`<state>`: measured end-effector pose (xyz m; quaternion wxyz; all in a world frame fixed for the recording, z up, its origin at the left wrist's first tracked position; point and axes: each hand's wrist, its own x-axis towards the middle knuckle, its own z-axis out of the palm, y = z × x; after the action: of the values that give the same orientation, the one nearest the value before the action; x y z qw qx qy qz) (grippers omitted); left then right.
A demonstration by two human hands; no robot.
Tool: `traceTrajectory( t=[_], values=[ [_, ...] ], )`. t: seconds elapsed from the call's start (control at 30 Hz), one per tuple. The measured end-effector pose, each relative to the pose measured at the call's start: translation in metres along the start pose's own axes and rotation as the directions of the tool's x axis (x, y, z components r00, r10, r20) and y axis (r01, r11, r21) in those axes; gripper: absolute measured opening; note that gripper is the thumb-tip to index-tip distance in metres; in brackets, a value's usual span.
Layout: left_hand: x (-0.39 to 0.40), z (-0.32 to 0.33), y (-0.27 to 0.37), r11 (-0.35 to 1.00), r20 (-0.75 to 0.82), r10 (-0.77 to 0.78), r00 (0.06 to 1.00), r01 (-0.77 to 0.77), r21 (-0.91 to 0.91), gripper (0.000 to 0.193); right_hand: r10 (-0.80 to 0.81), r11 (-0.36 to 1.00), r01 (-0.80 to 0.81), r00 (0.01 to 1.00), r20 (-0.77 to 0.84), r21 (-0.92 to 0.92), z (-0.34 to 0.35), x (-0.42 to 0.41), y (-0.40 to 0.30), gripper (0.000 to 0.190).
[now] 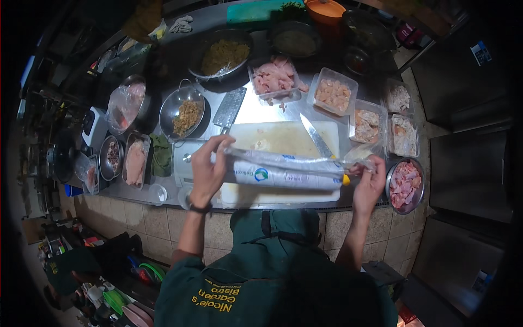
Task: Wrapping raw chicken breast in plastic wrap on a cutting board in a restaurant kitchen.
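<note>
A long printed plastic bag is stretched sideways between my hands, above the white cutting board. My left hand pinches its left end, with a dark band on the wrist. At the other end, my right hand grips the gathered clear plastic. The bag bears writing and hides the middle of the board; its contents cannot be made out. A knife with a yellow handle lies on the board, partly covered by the bag. Small food scraps lie on the board.
Beyond the board are a cleaver, a tub of raw meat and a tub of meat pieces. Coated meat tubs and a meat bowl stand right. A minced-food bowl and green cloth lie left.
</note>
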<state>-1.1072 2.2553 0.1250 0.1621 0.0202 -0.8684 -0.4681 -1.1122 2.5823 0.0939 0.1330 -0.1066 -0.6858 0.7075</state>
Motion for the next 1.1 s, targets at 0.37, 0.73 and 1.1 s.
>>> traceTrajectory(
  t=[0.37, 0.73, 1.1],
  values=[
    [0.033, -0.058, 0.023, 0.963, 0.165, 0.082, 0.983, -0.121, 0.242, 0.018, -0.209, 0.929, 0.268, 0.949, 0.237, -0.257, 0.025, 0.055, -0.067, 0.016],
    [0.073, -0.061, 0.046, 0.933, 0.024, 0.250, 0.968, -0.248, 0.261, 0.035, -0.344, 0.935, 0.350, 0.934, 0.099, -0.054, 0.043, 0.106, -0.097, 0.015],
    [0.052, -0.079, 0.062, 0.933, -0.122, 0.286, 0.951, -0.305, -0.190, 0.021, -0.517, 0.854, 0.520, 0.852, 0.084, -0.017, 0.015, 0.081, -0.155, 0.020]
  ],
)
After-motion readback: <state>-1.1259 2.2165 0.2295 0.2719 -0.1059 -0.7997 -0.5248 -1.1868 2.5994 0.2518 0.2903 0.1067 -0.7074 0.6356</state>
